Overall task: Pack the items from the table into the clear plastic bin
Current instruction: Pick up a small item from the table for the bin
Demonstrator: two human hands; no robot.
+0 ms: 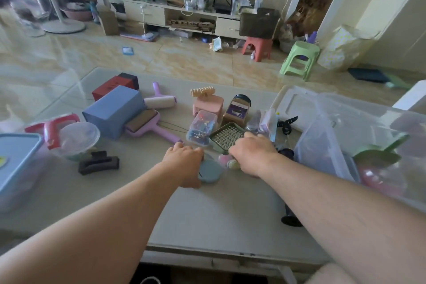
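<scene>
Setting: home living room. Evidence: glossy marbled tile floor (161, 53); low white media cabinet (184, 16) along the far wall, crowded with bottles, cups and a router (222, 4); pedestal fan base (63, 25); red plastic stool (257, 47) and green plastic stool (299, 59); surface (219, 210) strewn with household sundries.

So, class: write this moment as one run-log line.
left hand: on blue round case | right hand: at green grater | clear bin: right of both, partly filled | grips: unclear
</scene>
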